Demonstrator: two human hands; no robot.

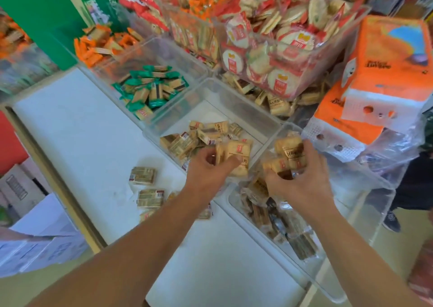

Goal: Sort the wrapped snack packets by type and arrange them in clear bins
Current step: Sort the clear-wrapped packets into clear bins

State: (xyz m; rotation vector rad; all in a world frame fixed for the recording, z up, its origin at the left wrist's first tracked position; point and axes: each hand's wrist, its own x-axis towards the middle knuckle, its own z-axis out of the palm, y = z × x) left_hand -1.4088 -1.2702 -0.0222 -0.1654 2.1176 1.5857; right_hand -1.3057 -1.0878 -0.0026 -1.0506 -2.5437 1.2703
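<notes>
The middle clear bin (pixel 210 112) holds a small heap of beige packets (pixel 206 135), each in clear wrap with a small red label. The near bin (pixel 360 189) at the right holds darker brown packets (pixel 281 220). Behind them, one bin (pixel 150 55) contains green packets (pixel 150 88), and a raised bin (pixel 328 67) is full of round crackers (pixel 281 37) in red and white wrappers.

The left hand (pixel 208 168) curls its fingers round a beige packet (pixel 236 156) over the middle bin's near edge. The right hand (pixel 302 177) grips a bunch of packets (pixel 290 152) above the near bin. Some loose packets (pixel 143 175) lie on the white table (pixel 82 130), just beside the left forearm.
</notes>
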